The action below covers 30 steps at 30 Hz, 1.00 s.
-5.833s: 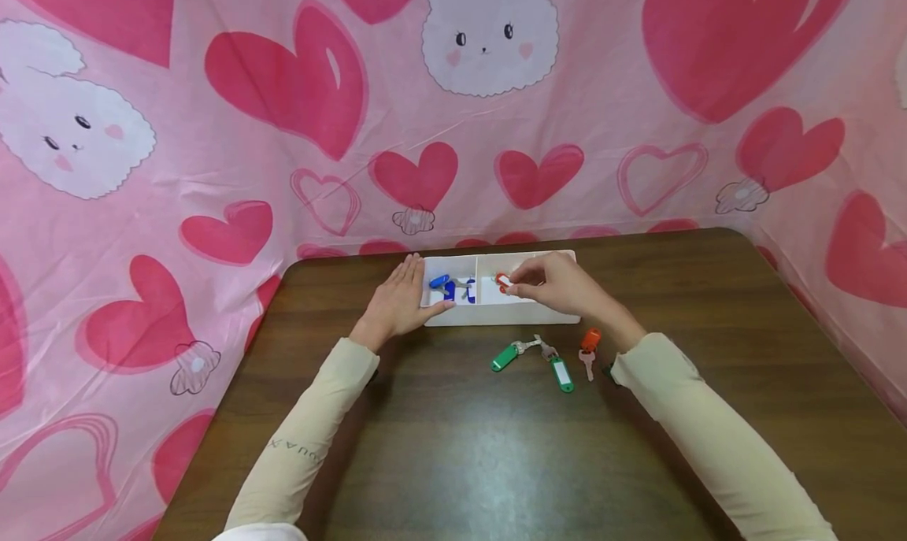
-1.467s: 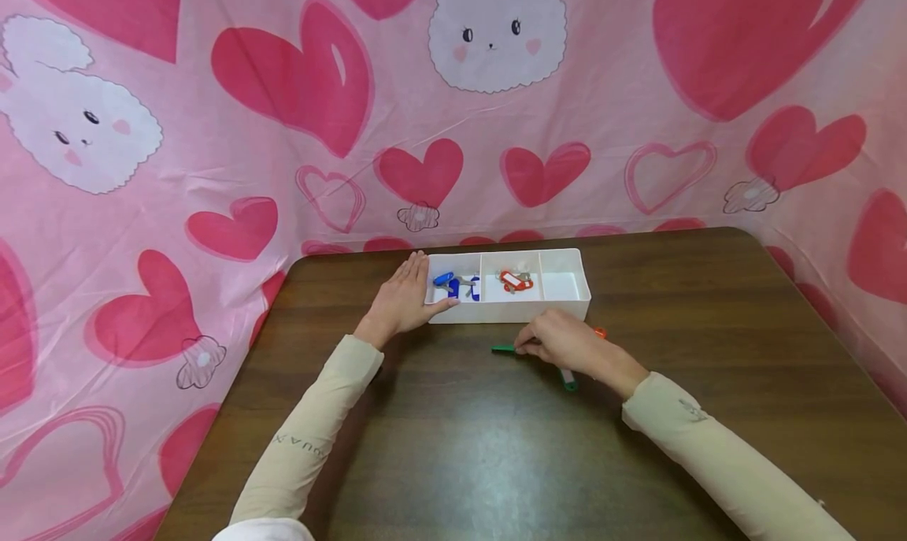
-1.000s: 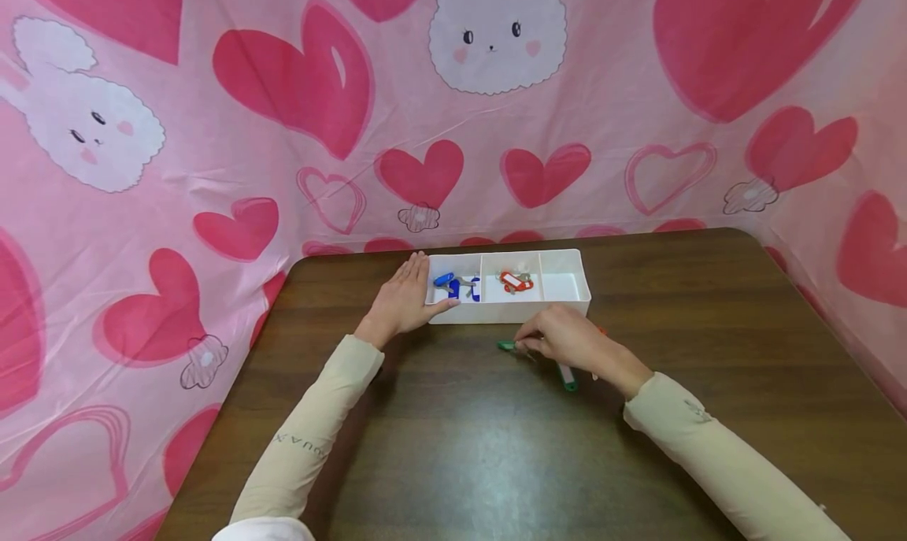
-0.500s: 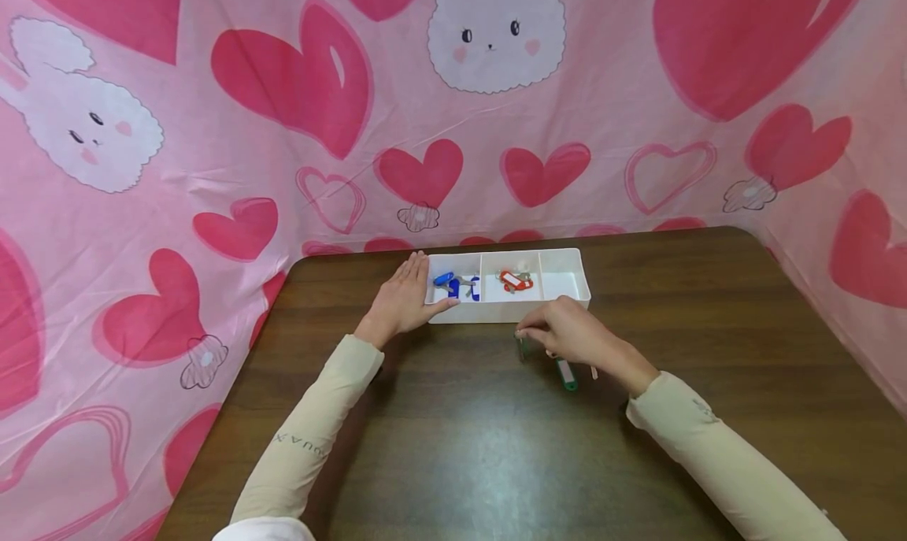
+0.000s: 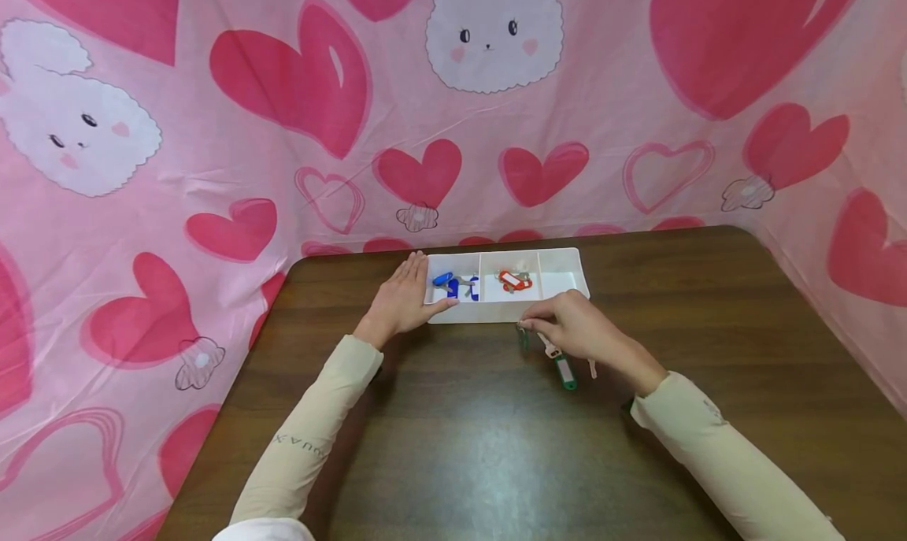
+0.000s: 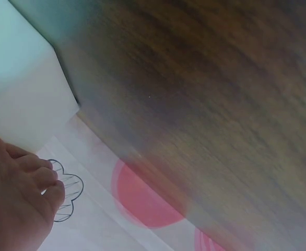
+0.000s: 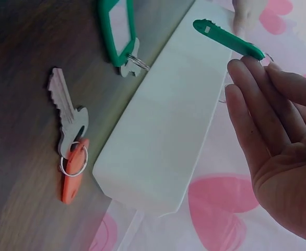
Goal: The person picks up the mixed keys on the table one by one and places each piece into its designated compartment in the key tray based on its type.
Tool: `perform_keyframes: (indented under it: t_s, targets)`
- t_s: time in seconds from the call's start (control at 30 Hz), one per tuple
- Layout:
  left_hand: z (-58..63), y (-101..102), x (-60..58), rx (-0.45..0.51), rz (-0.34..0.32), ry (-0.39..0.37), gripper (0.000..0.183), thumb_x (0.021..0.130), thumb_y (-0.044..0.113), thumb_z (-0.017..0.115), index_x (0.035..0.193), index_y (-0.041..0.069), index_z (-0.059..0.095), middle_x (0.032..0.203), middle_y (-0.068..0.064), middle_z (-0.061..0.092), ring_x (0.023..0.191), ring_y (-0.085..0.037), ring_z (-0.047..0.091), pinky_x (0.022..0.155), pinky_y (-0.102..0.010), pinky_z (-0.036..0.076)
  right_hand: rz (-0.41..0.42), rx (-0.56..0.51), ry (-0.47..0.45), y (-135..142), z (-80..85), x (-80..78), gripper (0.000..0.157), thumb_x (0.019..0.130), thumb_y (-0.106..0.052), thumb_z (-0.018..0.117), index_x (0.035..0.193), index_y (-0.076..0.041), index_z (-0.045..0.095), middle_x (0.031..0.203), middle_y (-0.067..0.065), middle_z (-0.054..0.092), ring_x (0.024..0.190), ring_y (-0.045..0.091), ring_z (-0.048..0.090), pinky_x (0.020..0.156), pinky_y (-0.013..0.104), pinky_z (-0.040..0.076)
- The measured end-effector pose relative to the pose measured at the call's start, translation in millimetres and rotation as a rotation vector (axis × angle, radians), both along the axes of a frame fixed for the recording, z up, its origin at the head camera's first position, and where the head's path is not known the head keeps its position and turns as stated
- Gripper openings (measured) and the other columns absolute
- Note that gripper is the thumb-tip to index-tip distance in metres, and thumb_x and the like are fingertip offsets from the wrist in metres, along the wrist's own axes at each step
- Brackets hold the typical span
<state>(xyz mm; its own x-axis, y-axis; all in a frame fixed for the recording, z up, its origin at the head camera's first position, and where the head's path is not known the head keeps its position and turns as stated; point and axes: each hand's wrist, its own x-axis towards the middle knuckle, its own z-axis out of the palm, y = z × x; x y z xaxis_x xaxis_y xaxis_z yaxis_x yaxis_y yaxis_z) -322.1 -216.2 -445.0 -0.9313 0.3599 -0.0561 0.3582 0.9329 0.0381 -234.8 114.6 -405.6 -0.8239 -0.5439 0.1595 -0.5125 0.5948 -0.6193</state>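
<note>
My right hand (image 5: 577, 330) pinches the ring of a key with a green tag (image 7: 228, 39) between thumb and fingertips, just in front of the white divided tray (image 5: 489, 313). That tag hangs above the table in the head view. Flat against the tray's left end lies my left hand (image 5: 398, 303), fingers straight and thumb along the front wall. Blue-tagged keys (image 5: 452, 287) fill the left compartment, and red-tagged keys (image 5: 512, 279) lie in the middle one. Nothing shows in the visible part of the right compartment.
Below my right hand, another green-tagged key (image 5: 564, 372) lies on the brown table (image 5: 439, 446). An orange-tagged key (image 7: 74, 172) also lies there, mostly hidden by my hand in the head view. A pink heart-patterned cloth (image 5: 397, 76) hangs behind the table.
My right hand has left the middle compartment, where it had a red-tagged key, and has picked up a green-tagged key from the table. My left hand has stayed at the tray.
</note>
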Motion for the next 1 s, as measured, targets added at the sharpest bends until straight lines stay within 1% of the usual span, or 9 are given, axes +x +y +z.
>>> perform_keyframes:
  t_s: [0.17, 0.4, 0.5, 0.67, 0.77, 0.87, 1.0]
  targets:
    - [0.1, 0, -0.1, 0.008, -0.001, -0.003, 0.116, 0.092, 0.086, 0.039, 0.168, 0.003, 0.013, 0.177, -0.017, 0.018, 0.167, -0.033, 0.012, 0.135, -0.046, 0.019, -0.016, -0.021, -0.027, 2, 4.3, 0.0, 0.009, 0.096, -0.014, 0.076, 0.102, -0.014, 0.083, 0.078, -0.006, 0.072, 0.055, 0.004, 0.047, 0.052, 0.022, 0.039]
    - [-1.5, 0, -0.3, 0.007, 0.003, -0.001, 0.117, 0.091, 0.087, 0.039, 0.168, 0.004, 0.012, 0.177, -0.017, 0.018, 0.167, -0.032, 0.012, 0.135, -0.046, 0.018, -0.044, -0.016, -0.041, 5, 9.0, -0.4, 0.013, 0.096, -0.013, 0.077, 0.107, -0.012, 0.084, 0.094, 0.005, 0.081, 0.068, 0.01, 0.056, 0.058, 0.022, 0.045]
    - [-1.6, 0, -0.2, 0.006, 0.003, -0.002, 0.116, 0.091, 0.087, 0.039, 0.168, 0.003, 0.012, 0.177, -0.017, 0.018, 0.167, -0.032, 0.011, 0.135, -0.046, 0.018, -0.063, -0.012, -0.034, 6, 12.9, 0.1, 0.015, 0.095, -0.013, 0.078, 0.108, -0.011, 0.084, 0.094, 0.005, 0.081, 0.066, 0.011, 0.054, 0.056, 0.022, 0.042]
    - [-1.1, -1, -0.1, 0.006, 0.002, -0.006, 0.116, 0.092, 0.086, 0.039, 0.168, 0.003, 0.013, 0.177, -0.017, 0.017, 0.167, -0.032, 0.011, 0.135, -0.046, 0.017, -0.094, -0.021, 0.002, 10, 19.6, -1.0, 0.015, 0.093, -0.011, 0.08, 0.107, -0.011, 0.084, 0.089, 0.002, 0.08, 0.064, 0.011, 0.051, 0.053, 0.022, 0.037]
    - [-1.1, -1, -0.2, 0.004, 0.002, -0.005, 0.116, 0.092, 0.086, 0.039, 0.168, 0.003, 0.013, 0.177, -0.016, 0.017, 0.167, -0.032, 0.011, 0.135, -0.046, 0.017, -0.108, -0.03, 0.014, 13, 24.0, -2.1, 0.013, 0.093, -0.012, 0.08, 0.105, -0.012, 0.085, 0.089, 0.001, 0.081, 0.065, 0.01, 0.049, 0.055, 0.022, 0.036]
    - [-1.2, -1, -0.1, 0.004, 0.001, -0.001, 0.116, 0.092, 0.086, 0.039, 0.168, 0.003, 0.013, 0.177, -0.017, 0.017, 0.167, -0.032, 0.011, 0.135, -0.046, 0.018, -0.115, -0.035, 0.012, 16, 28.3, -3.2, 0.013, 0.094, -0.011, 0.079, 0.105, -0.012, 0.085, 0.088, 0.001, 0.08, 0.061, 0.011, 0.043, 0.053, 0.023, 0.033]
    - [-1.4, 0, -0.4, 0.006, -0.001, 0.004, 0.116, 0.092, 0.086, 0.039, 0.168, 0.002, 0.014, 0.176, -0.017, 0.019, 0.167, -0.033, 0.012, 0.135, -0.046, 0.018, -0.122, -0.04, 0.014, 20, 33.7, -4.2, 0.015, 0.094, -0.009, 0.078, 0.107, -0.011, 0.084, 0.091, 0.001, 0.081, 0.063, 0.011, 0.045, 0.053, 0.023, 0.034]
